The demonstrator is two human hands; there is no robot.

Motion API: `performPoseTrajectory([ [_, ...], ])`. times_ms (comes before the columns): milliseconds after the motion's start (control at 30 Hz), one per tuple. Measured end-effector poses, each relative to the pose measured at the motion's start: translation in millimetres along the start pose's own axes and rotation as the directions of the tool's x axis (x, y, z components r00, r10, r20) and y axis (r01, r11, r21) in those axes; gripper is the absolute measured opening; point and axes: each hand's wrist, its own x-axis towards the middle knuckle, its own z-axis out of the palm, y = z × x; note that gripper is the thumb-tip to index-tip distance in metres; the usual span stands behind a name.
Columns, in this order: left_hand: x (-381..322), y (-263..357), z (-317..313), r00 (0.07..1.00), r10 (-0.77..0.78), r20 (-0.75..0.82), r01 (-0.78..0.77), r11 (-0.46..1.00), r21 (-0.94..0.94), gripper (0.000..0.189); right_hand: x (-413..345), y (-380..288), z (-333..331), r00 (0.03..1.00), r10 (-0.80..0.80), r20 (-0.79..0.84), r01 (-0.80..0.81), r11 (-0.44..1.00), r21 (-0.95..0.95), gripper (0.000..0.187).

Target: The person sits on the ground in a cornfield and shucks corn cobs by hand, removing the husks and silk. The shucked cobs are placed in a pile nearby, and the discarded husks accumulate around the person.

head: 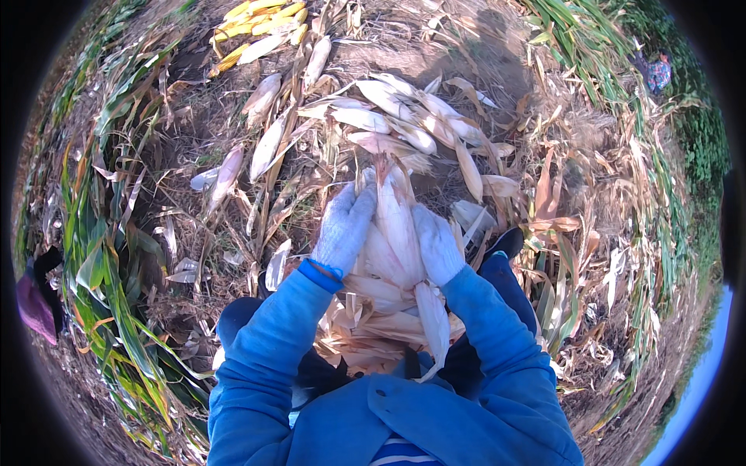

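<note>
Both hands wear white knit gloves. My left hand (348, 224) is closed on the upper left side of an ear of corn in dry husk (395, 218), its fingers at the husk's tip. On the right side of the same ear rests my right hand (436, 242); its fingertips are partly hidden by the husk. Loose husk leaves (432, 326) hang below the ear, and more dry husks (379, 335) lie in a heap between my legs. Ahead of my hands is a pile of unhusked corn ears (408, 110). Husked yellow ears (256, 20) lie at the upper left.
Scattered unhusked ears (268, 145) lie on the straw-covered soil to the left. Green and dry corn stalks (111, 279) run along the left, with more stalks (647, 175) on the right. My shoe (507, 242) is right of my right hand. A person (658, 73) is far off, upper right.
</note>
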Motion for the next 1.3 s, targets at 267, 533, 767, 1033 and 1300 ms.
performPoseTrajectory([
  [267,-2,3,-3,0.981,-0.059,0.184,0.082,0.989,-0.12,0.035,6,-13,-16,0.945,-0.273,0.182,0.298,0.945,-0.132,0.027],
  [533,-21,2,4,0.939,0.104,0.329,-0.175,0.965,0.196,0.041,12,-15,-7,0.914,0.204,0.35,-0.366,0.786,0.499,0.031],
  [767,-23,4,4,0.95,-0.151,0.274,0.257,0.877,-0.406,0.043,-6,8,17,0.95,0.028,0.311,-0.135,0.935,0.327,0.037],
  [1033,-2,-2,15,0.996,-0.088,-0.013,0.072,0.883,-0.463,0.029,0,-7,12,0.993,-0.117,0.021,0.118,0.991,-0.07,0.041],
  [1300,4,-14,19,1.0,0.007,-0.022,-0.019,0.79,-0.613,0.021,8,-43,4,0.986,-0.166,0.01,0.164,0.979,0.122,0.079],
])
